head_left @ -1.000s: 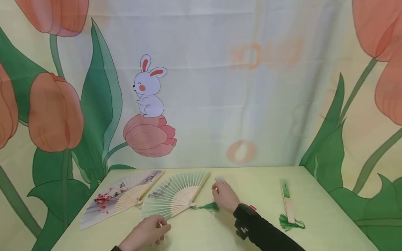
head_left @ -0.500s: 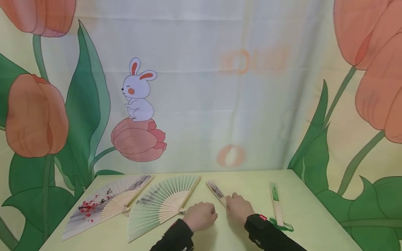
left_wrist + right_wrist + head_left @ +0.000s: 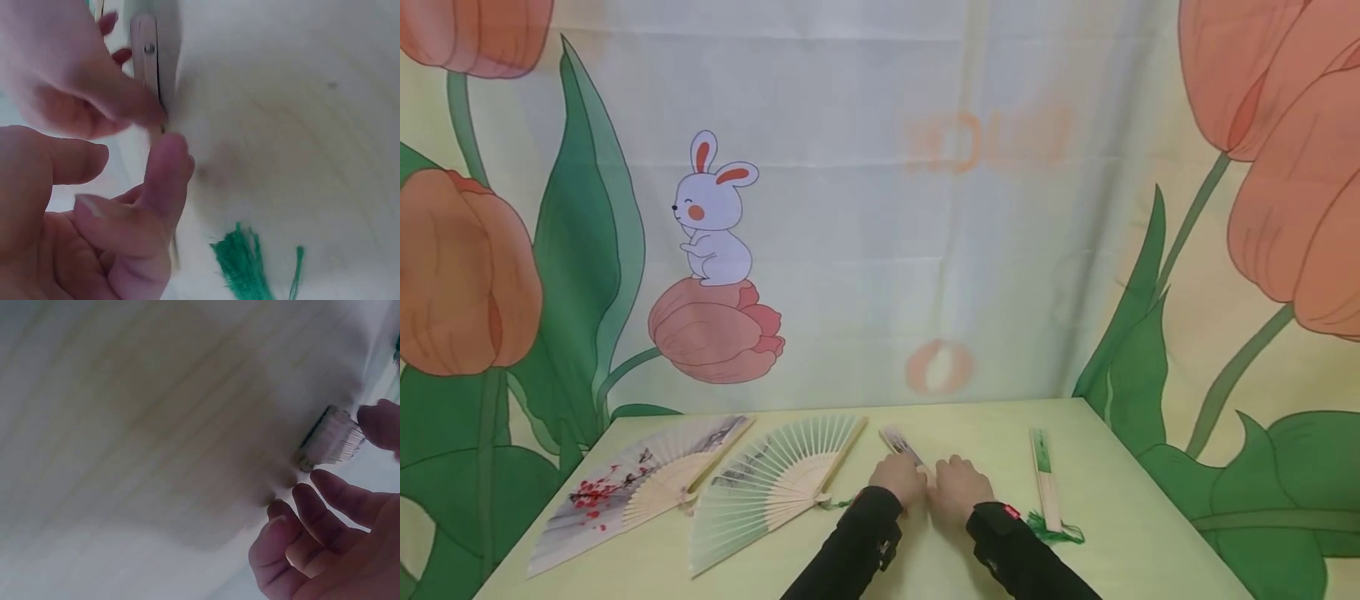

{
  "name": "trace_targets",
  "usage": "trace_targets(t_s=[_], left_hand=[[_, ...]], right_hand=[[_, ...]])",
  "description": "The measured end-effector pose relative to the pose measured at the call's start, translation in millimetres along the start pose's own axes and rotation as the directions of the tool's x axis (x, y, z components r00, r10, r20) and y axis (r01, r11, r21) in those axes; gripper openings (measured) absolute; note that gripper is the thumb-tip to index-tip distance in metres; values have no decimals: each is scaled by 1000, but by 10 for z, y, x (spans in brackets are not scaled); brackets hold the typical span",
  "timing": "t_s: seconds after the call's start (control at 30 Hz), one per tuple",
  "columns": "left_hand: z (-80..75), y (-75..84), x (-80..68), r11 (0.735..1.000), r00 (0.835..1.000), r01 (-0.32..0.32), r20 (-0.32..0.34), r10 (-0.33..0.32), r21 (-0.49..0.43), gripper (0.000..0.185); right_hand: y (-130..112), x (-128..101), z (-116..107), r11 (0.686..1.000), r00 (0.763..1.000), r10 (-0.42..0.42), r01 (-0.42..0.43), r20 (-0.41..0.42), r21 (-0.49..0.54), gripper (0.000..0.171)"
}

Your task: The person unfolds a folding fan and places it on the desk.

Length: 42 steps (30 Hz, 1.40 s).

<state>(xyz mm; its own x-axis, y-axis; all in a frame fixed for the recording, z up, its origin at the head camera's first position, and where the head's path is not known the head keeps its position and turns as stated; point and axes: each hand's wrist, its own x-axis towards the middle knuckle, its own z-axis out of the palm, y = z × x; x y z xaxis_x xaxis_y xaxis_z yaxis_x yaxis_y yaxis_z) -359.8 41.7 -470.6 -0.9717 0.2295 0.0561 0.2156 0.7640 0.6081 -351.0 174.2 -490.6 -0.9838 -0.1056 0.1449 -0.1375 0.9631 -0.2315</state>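
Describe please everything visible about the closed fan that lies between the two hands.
The closed fan lies flat on the pale green table, right of the two open fans, its far end pointing away and to the left. It looks like light wooden slats with a rivet near the base; a printed, dark-patterned leaf shows at the far end. The left hand and the right hand meet at its near end, fingertips on the slats; the exact hold is unclear.
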Motion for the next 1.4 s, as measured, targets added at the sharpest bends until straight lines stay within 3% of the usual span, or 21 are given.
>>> trace_targets(t_s=[0.13, 0.23, 0.4, 0.57, 0.87, 1.07, 1.17, 1.3, 1.4], left_hand=[[46, -98, 139, 997, 999, 54, 7, -54, -48, 35], [86, -161, 197, 997, 998, 57, 6, -57, -51, 35], [138, -141, 224, 996, 999, 32, 29, -30, -85, 22], [110, -154, 191, 993, 999, 40, 37, -36, -114, 18], [74, -158, 104, 967, 991, 39, 136, -5, -251, 40], [69, -279, 97, 947, 986, 20, 161, 34, -319, 42], [34, -350, 85, 927, 975, -1, 205, 84, -375, 42], [-31, -398, 71, 899, 965, -14, 230, 127, -437, 45], [-104, -401, 27, 830, 963, 26, 238, 129, -557, 44]], right_hand=[[-60, 19, -16, 996, 999, 32, -36, 40, 78, 28], [-104, 35, -22, 988, 994, 53, -66, 91, 143, 28], [-77, 37, -51, 982, 984, 98, -120, 151, 148, 28], [-113, 43, -27, 976, 982, 120, -144, 146, 162, 35], [-151, -18, 52, 941, 995, 79, -96, 63, 325, 32], [-118, -34, 23, 904, 992, -26, -29, 122, 427, 27], [-112, -49, -27, 876, 979, -59, -43, 195, 480, 24], [-146, -72, -133, 810, 964, -83, -83, 254, 580, 19], [-204, -82, -201, 759, 965, -95, -89, 245, 644, 16]])
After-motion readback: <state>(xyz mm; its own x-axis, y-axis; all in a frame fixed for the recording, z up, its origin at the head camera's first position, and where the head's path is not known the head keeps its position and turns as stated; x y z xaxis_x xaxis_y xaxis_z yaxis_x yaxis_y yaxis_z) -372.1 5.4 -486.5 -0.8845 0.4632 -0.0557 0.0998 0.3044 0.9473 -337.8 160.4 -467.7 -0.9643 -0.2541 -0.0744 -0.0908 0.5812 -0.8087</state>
